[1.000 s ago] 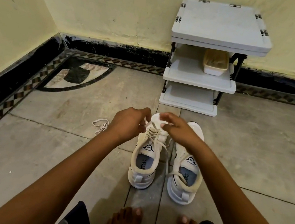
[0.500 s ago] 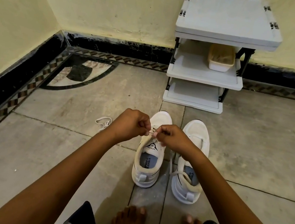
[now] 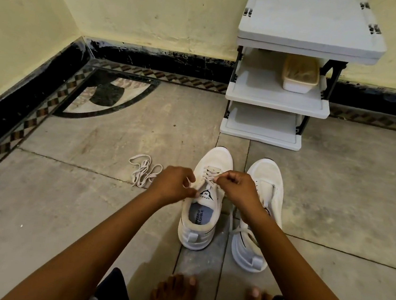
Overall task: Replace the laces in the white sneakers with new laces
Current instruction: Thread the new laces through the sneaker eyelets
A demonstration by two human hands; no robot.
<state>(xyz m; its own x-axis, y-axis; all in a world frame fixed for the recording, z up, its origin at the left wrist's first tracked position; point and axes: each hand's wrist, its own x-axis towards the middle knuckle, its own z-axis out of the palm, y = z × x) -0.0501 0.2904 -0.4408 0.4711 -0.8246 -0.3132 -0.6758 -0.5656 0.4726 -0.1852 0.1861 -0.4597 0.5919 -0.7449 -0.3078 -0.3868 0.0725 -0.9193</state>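
Note:
Two white sneakers stand side by side on the floor, toes pointing away from me. The left sneaker (image 3: 215, 161) has a lace threaded through its upper eyelets. My left hand (image 3: 174, 184) pinches one end of that lace at the shoe's left side. My right hand (image 3: 237, 187) pinches the other end over the tongue. The right sneaker (image 3: 267, 175) stands partly hidden under my right forearm, a loose lace trailing across its opening. A separate loose white lace (image 3: 143, 173) lies bunched on the floor to the left of my left hand.
A white three-tier plastic rack (image 3: 310, 41) stands against the far wall, just beyond the sneakers, with a small beige tub (image 3: 299, 75) on its middle shelf. The room's corner and black skirting lie to the left. My bare feet (image 3: 173, 295) rest on the floor below the shoes.
My hands first came together over the left sneaker's tongue, then moved slightly apart and down, pulling the lace ends snug. The camera view shifted so the shoes sit lower and further right.

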